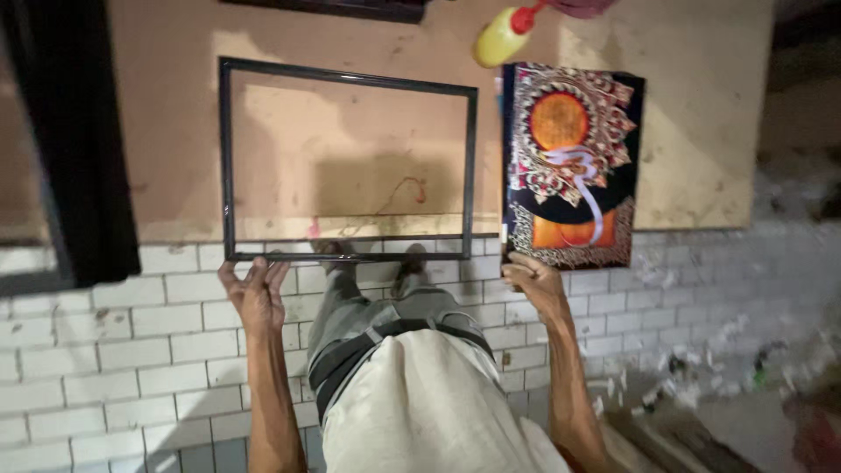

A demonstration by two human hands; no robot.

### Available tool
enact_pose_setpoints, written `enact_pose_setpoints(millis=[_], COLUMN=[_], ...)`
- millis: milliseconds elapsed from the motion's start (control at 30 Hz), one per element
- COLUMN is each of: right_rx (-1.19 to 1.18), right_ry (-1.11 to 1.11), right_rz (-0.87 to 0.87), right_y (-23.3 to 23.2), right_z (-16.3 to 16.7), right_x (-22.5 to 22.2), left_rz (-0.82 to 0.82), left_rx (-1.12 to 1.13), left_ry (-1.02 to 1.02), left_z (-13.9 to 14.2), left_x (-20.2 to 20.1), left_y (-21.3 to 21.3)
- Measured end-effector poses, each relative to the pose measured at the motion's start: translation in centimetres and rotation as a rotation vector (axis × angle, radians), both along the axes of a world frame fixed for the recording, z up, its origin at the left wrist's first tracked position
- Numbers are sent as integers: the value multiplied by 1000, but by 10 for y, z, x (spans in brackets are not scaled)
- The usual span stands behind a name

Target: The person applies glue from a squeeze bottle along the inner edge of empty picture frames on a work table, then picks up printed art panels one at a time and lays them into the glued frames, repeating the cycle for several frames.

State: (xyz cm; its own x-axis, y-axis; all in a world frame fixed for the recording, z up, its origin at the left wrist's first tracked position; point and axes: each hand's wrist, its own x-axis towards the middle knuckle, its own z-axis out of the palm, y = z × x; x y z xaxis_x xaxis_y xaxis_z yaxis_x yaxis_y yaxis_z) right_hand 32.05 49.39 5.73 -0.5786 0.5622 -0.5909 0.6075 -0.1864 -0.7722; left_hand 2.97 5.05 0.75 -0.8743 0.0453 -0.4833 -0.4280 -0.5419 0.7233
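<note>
Here, a thin black rectangular frame (348, 159), empty, the surface showing through it. It lies flat on a tan board bench (701, 114), with its near long rail hanging just past the bench's near edge, over the tiled floor. Its long axis runs left to right across the view, parallel to that edge; the short sides point away from the person.

Left hand (256, 293): fingers curled up onto the near rail at the frame's near-left corner, gripping it. Right hand (536, 285): clear of the frame, fingers closed on the near-left corner of a printed picture (571, 162).

Printed picture: upright rectangle, dark ground, orange disc with ornate patterned rays above, orange band below, a pale curling stroke across the middle. Long axis running away from the person, at right angles to the frame's. It lies just beside the frame's right rail, its near edge overhanging the bench.

Yellow squeeze bottle (501, 35), red cap: on the bench beyond the picture's far-left corner, lying tilted, cap pointing up and right.

Dark panel (74, 140): at the far left, set apart from the frame.

Floor (105, 342): pale brick-pattern tiles, with scattered litter at the right. The person's legs and feet show between the hands.
</note>
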Motion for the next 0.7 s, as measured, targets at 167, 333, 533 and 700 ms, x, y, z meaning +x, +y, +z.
enact_pose_setpoints(millis=[167, 333, 533, 700], right_rx=[145, 300, 611, 938], right_ry=[-1, -54, -31, -152], right_rz=[-280, -241, 11, 166], right_y=[34, 72, 158, 253], right_z=[5, 18, 46, 61], right_x=[64, 97, 31, -89], left_rz=[-32, 56, -286, -627], left_rx=[-41, -103, -798, -931], left_ry=[-31, -134, 351, 1026], left_z=[-16, -6, 65, 88], left_x=[-8, 12, 74, 112], left_y=[10, 7, 60, 231])
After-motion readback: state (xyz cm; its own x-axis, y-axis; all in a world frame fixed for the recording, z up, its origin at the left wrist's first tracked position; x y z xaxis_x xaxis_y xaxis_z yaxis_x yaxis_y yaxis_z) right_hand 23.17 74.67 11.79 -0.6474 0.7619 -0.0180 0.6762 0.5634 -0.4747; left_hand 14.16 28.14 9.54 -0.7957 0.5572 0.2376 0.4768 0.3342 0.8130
